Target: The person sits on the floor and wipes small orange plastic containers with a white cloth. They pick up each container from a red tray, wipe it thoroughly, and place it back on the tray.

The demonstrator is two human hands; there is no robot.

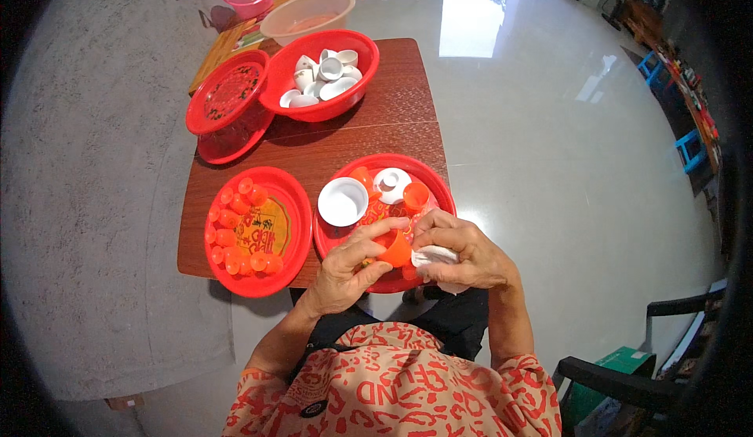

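Note:
My left hand (pixel 349 264) grips a small orange cup (pixel 394 250), tilted with its mouth toward the right. Close beside it, my right hand (pixel 471 250) is closed on a white cloth (pixel 435 257), bunched between the fingers. Both hands are over the near part of a red round tray (pixel 445 194). On that tray stand a white bowl (pixel 343 202), a white lid with a knob (pixel 391 185) and another orange cup (pixel 416 195). To the left, a second red tray (pixel 300 210) bears several small orange cups (pixel 228 218) along its rim.
Farther back on the brown table (pixel 392 135), a red basin (pixel 365 101) holds several white cups (pixel 330 68). Stacked red trays (pixel 196 123) lean beside it. Behind are a pale translucent basin (pixel 337 6) and a pink basket (pixel 249 2). A black-armed chair (pixel 620 386) stands at the lower right.

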